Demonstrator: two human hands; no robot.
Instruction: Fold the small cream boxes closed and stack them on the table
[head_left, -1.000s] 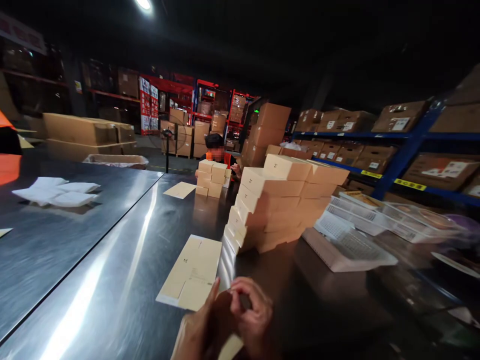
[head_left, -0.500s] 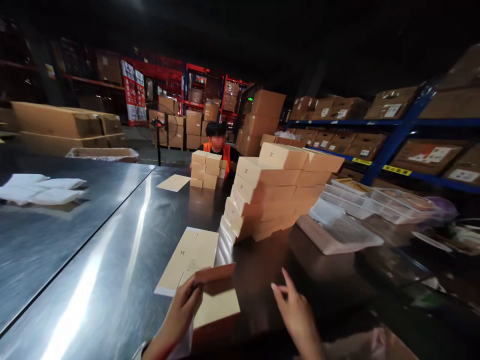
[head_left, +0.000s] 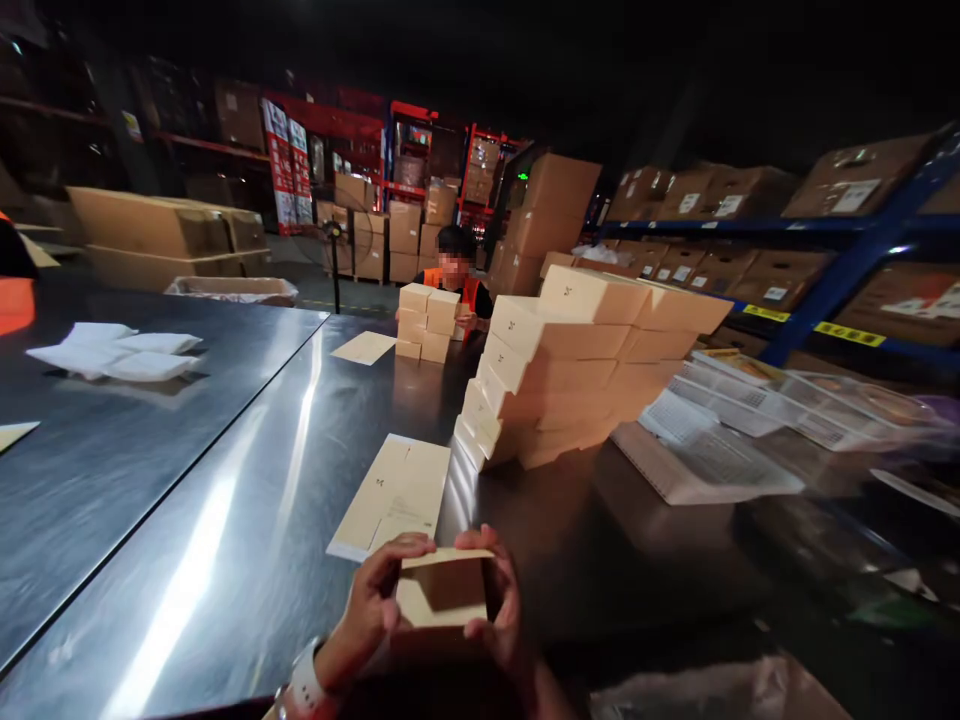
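left hand (head_left: 371, 610) and right hand (head_left: 501, 610) grasping one open tan carton (head_left: 442, 598) at steel bench (head_left: 247, 520) near edge, one flat carton blank (head_left: 396, 495) beside, stacked cartons (head_left: 570, 375) behind

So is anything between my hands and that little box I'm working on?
No. Your left hand and right hand already grip the small open box on opposite sides, above the steel table. The flat box blanks lie beyond it.

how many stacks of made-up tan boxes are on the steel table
2. A big stack mid-table, right of the flat blanks; a small stack at the far end by a co-worker. Both hands hold one loose box. More may be hidden behind.
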